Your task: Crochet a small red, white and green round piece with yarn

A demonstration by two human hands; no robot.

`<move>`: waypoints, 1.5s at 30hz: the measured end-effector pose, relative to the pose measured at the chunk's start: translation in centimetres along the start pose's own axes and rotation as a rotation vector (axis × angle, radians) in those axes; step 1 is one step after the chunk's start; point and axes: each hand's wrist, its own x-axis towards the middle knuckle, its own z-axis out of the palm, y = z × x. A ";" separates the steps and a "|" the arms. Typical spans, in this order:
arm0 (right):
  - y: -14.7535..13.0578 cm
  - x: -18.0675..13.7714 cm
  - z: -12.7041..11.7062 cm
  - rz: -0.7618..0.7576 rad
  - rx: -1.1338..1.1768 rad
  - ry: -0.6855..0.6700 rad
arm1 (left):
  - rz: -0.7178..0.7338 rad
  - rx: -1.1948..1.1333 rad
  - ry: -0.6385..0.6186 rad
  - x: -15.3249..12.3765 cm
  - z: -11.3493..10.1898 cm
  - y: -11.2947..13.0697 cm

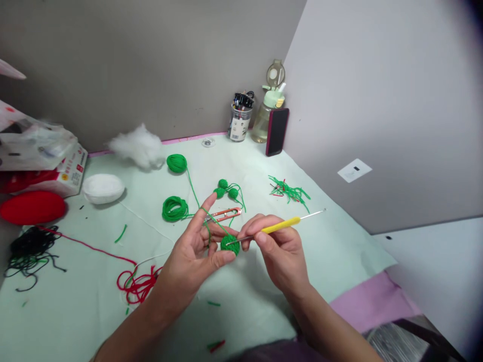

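Observation:
My left hand point(202, 249) pinches a small round green crochet piece point(231, 246) between thumb and fingers, its index finger raised with green yarn looped over it. That yarn runs back to a green yarn ball point(176, 163). In my right hand point(281, 251) is a crochet hook point(281, 224) with a yellow handle, held like a pen. Its hooked tip lies at the green piece. Just behind my left hand are orange thread snips point(228, 213), partly covered by the fingers. Several small green crocheted balls point(226, 188) with yarn tails lie beyond.
A coil of green yarn point(174, 208) lies left of the snips. White yarn point(103, 188), red yarn point(33, 207) and black yarn point(32, 246) are at the left, near white stuffing point(138, 146). A phone point(277, 131) leans on a bottle point(262, 118). Yarn scraps point(290, 191) lie right.

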 end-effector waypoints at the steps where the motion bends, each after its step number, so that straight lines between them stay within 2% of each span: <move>1: 0.0 0.0 0.0 -0.012 -0.015 -0.011 | 0.003 0.007 -0.002 0.0 -0.1 -0.1; 6: -0.4 0.2 0.5 -0.154 -0.175 -0.047 | -0.007 -0.029 0.015 -0.2 -0.2 -0.1; 10: -0.5 0.2 0.6 -0.170 -0.230 -0.054 | -0.002 -0.066 0.058 -0.2 -0.1 0.0; 13: -0.2 0.2 0.4 -0.118 -0.156 -0.041 | -0.018 -0.076 0.052 -0.2 0.0 0.3; 17: 0.0 0.3 0.3 0.036 0.050 -0.026 | -0.059 -0.110 0.010 -0.3 -0.1 0.7; 19: 0.0 0.4 0.3 0.050 0.102 -0.025 | -0.056 -0.111 -0.014 -0.3 -0.2 0.9; 29: 0.2 -0.7 1.3 -0.137 -0.011 0.074 | 0.019 -0.012 0.170 -0.3 0.2 1.0; 35: 0.2 -0.7 0.8 -0.105 0.020 0.043 | 0.048 0.007 0.201 -0.5 0.2 0.6; 38: 0.1 -0.6 0.6 -0.098 -0.038 0.055 | 0.066 0.039 0.220 -0.6 0.3 0.6; 45: -0.5 -0.6 0.7 -0.230 -0.234 0.019 | 0.083 0.145 0.258 -0.7 0.4 0.7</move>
